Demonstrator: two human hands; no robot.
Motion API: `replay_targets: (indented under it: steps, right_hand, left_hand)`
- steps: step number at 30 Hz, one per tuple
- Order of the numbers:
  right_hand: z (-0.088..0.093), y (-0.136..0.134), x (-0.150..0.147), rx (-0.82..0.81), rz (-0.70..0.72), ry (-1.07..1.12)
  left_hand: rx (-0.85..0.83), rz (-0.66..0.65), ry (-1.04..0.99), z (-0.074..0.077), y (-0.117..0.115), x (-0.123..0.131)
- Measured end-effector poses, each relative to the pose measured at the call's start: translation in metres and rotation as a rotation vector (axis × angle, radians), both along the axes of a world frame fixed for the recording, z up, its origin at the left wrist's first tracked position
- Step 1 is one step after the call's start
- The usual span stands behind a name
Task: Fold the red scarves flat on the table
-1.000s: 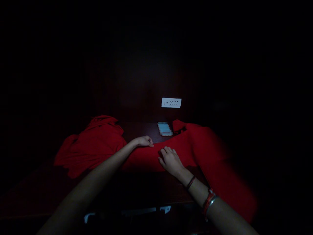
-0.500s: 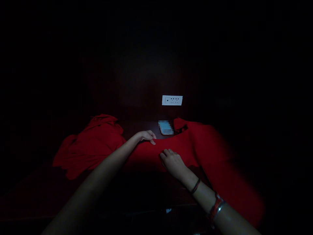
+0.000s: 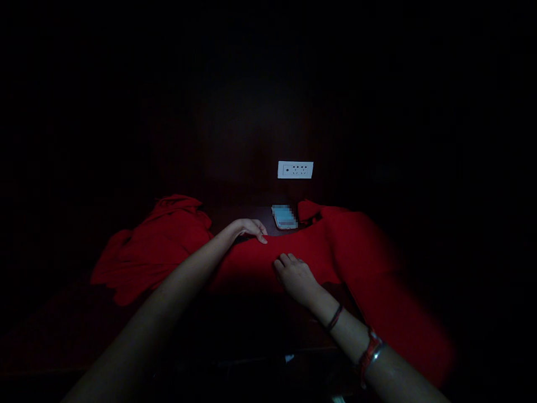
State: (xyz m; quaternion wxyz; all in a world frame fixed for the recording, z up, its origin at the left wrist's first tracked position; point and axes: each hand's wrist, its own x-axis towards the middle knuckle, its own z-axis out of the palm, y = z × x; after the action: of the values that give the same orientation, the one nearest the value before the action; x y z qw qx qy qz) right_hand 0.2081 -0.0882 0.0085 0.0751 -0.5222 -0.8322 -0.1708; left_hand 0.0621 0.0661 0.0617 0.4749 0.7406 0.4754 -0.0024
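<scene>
A long red cloth (image 3: 310, 246) lies across the dark table and spreads down to the right. My left hand (image 3: 253, 228) pinches its far edge, thumb on top and fingers tucked beneath. Lower and to the right, my right hand (image 3: 294, 273) rests on the cloth with its fingers curled down; whether they grip a bit of fabric is hidden. A crumpled heap of red fabric (image 3: 155, 246) lies to the left, partly behind my left forearm. The near side of the cloth fades into shadow.
A phone (image 3: 284, 217) with a blurred-out screen lies just beyond the cloth's far edge. Above it, a white socket panel (image 3: 296, 170) is set in the dark wall. The table's front edge (image 3: 235, 361) shows faintly; most surroundings are too dark to make out.
The whole view has shifted very slightly. My left hand still pinches the cloth's edge, and my right hand stays almost in the same spot on the fabric.
</scene>
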Motion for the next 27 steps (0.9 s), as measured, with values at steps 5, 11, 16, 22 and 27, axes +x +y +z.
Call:
replay_targets:
  steps: [5, 11, 16, 22, 27]
  right_hand:
    - [0.000, 0.000, 0.000, 0.014, 0.003, 0.003]
    - [0.000, 0.000, 0.000, 0.015, 0.006, 0.009]
    - [0.001, 0.000, -0.002, -0.006, -0.014, 0.013]
    - [0.006, -0.003, 0.001, -0.107, -0.044, 0.082]
    - [0.002, 0.001, 0.010, -0.364, -0.191, 0.179]
  left_hand:
    - [0.086, 0.039, -0.023, 0.001, 0.002, -0.002]
    - [0.144, 0.030, 0.064, -0.008, 0.009, 0.004]
    - [0.252, 0.039, 0.027, -0.010, 0.014, 0.003]
    - [0.289, -0.007, 0.139, -0.009, 0.005, 0.007]
    - [0.401, 0.053, 0.200, -0.016, 0.002, 0.015]
